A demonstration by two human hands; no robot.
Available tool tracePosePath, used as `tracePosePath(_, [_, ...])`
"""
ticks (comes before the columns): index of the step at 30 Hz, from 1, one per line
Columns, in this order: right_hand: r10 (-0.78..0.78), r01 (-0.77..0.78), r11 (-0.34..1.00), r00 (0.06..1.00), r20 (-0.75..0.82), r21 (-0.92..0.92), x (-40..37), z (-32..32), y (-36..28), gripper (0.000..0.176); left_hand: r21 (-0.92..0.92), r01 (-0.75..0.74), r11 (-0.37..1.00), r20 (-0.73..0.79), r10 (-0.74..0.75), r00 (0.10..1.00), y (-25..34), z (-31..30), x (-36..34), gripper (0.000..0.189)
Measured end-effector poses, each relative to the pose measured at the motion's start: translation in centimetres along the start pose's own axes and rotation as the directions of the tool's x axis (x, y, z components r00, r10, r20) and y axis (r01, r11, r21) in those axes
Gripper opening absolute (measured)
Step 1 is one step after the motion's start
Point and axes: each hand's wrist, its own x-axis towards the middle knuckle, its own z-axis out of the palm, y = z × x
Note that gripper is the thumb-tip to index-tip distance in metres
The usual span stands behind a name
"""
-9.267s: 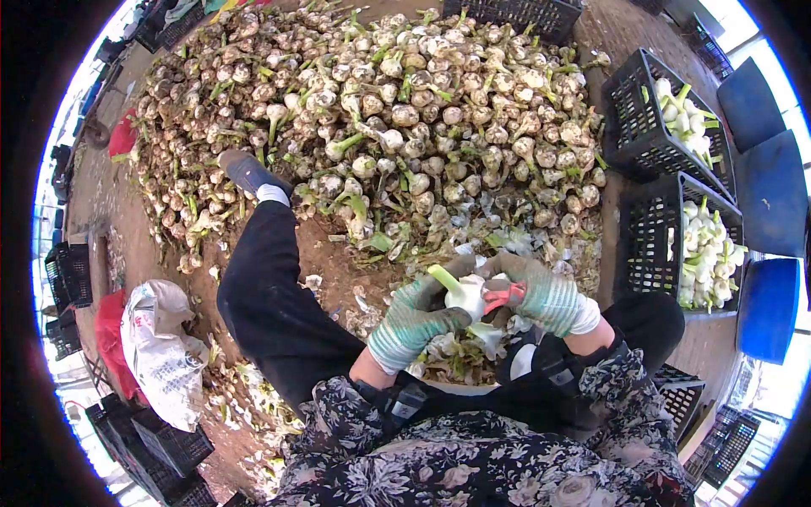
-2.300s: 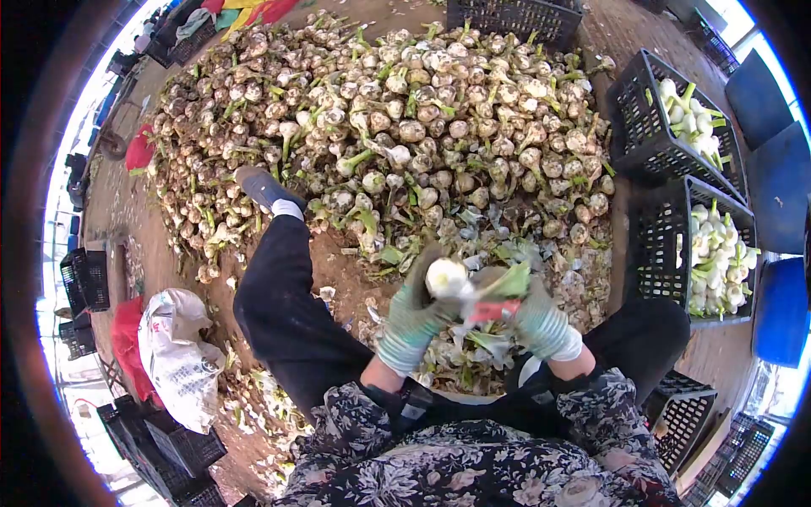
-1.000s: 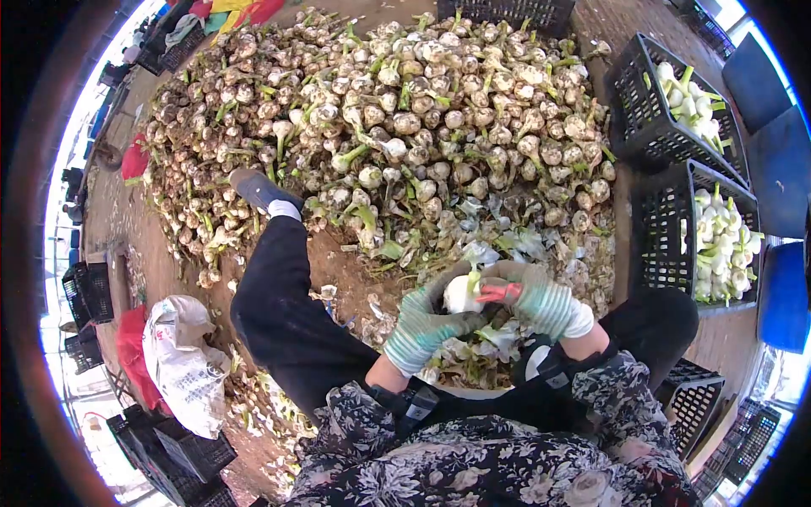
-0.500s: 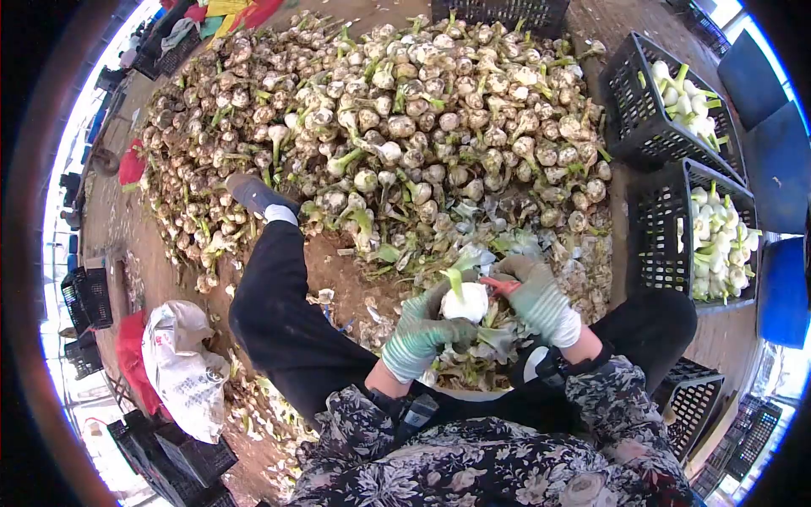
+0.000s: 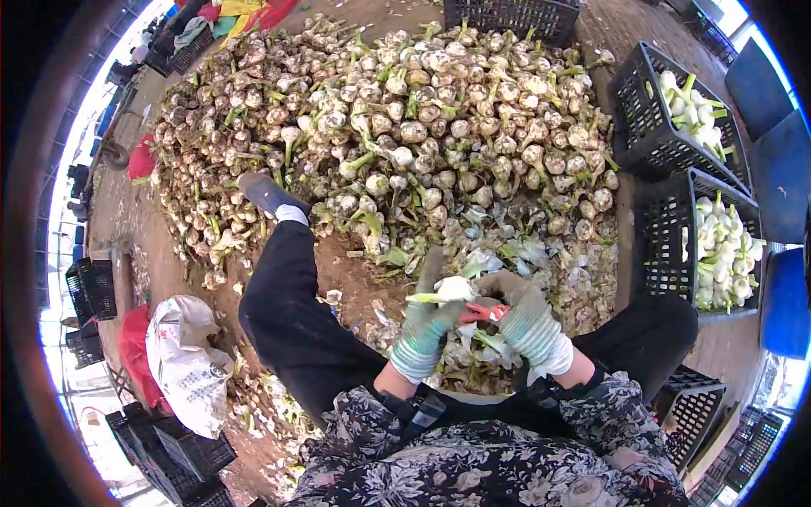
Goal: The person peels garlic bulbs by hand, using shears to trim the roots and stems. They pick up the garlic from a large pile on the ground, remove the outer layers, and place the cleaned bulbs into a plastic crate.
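My left hand (image 5: 422,332), in a striped green and grey glove, is closed round a white bulb (image 5: 456,289) whose green stem points left. Beside it, my right hand (image 5: 527,319), gloved alike, grips a red-handled tool (image 5: 483,313) that lies close against the bulb's lower right side. The tool's working end is too small to make out. Below and around both hands lie loose peelings (image 5: 481,345). Past the hands spreads a large heap of soiled bulbs (image 5: 414,127) with green stems.
Two black crates (image 5: 649,241) with clean white bulbs (image 5: 722,253) stand at the right, near blue barrels (image 5: 784,296). Another black crate (image 5: 515,19) is behind the heap. A white sack (image 5: 187,363) lies at the left. My shoe (image 5: 269,194) touches the heap.
The bulb has turned so its stem points left instead of up. My left hand's fingers have shifted upward, and the red-handled tool now lies across, lower beside the bulb.
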Motion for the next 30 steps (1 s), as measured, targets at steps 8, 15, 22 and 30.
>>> tracePosePath(8, [0.163, -0.154, 0.981, 0.984, -0.071, 0.117, 1.1, 0.1, -0.4, 0.017, -0.025, -0.096, 0.995, -0.177, 0.090, 0.980, 0.7, 1.7, -0.1, 0.054])
tracePosePath(15, [-0.049, 0.059, 0.977, 0.997, -0.056, 0.204, -0.2, 1.3, -1.4, 0.030, 0.004, -0.183, 0.983, -0.219, 0.179, 0.959, 0.0, 1.3, 1.0, 0.057])
tracePosePath(22, [0.328, -0.522, 0.363, 0.847, 0.419, 0.772, -0.1, 0.4, -0.9, 0.025, -0.034, -0.244, 0.969, -0.151, 0.236, 0.960, 1.2, 1.7, 0.5, 0.059])
tracePosePath(30, [-0.073, 0.071, 0.961, 0.997, 0.000, 0.268, -0.8, 1.4, 0.4, 0.030, 0.189, -0.148, 0.971, -0.284, 0.199, 0.938, -0.2, 1.3, 1.4, 0.048])
